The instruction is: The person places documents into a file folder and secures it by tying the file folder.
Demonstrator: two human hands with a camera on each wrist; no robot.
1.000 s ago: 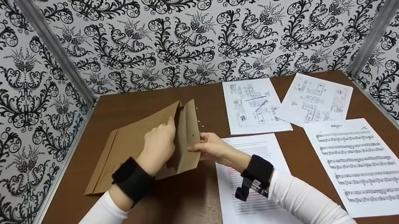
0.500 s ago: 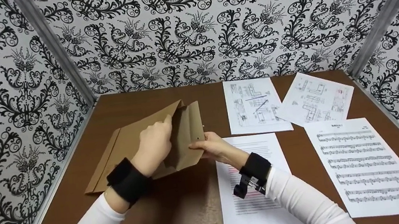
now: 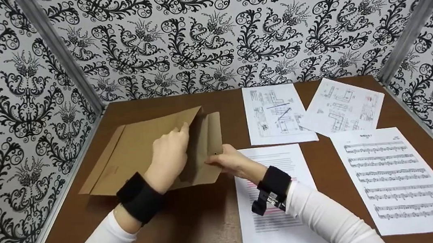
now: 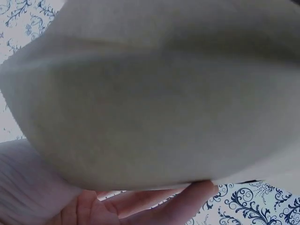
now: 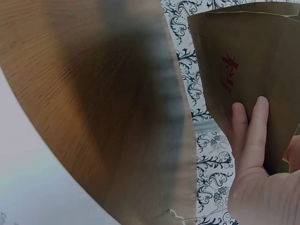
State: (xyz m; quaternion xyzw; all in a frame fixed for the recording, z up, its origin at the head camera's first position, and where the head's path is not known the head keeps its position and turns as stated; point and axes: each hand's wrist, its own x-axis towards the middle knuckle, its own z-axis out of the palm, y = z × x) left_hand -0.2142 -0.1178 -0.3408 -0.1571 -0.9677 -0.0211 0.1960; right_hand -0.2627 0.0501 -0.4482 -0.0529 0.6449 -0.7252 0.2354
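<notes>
A large brown paper envelope is tilted above the left half of the table, its mouth spread at the right. My left hand grips the edge of its upper panel, index finger lying toward the opening. At the bottom of the left wrist view, fingers touch the paper's edge. My right hand pinches the flap, with the thumb on its inner face. In the right wrist view, two fingers of the right hand press on the envelope's outer side, near red print. The inside is shadowed; I cannot tell what it holds.
Right of the envelope lies a sheet of text with pink marks, partly under the right forearm. Sheet music is beside it. Two drawing sheets lie behind. A pale string hangs low in the right wrist view. Patterned walls surround the brown table.
The envelope's left end has swung up and away from me, showing more of its upper panel. The flap and mouth have shifted slightly right. Both hands keep their hold.
</notes>
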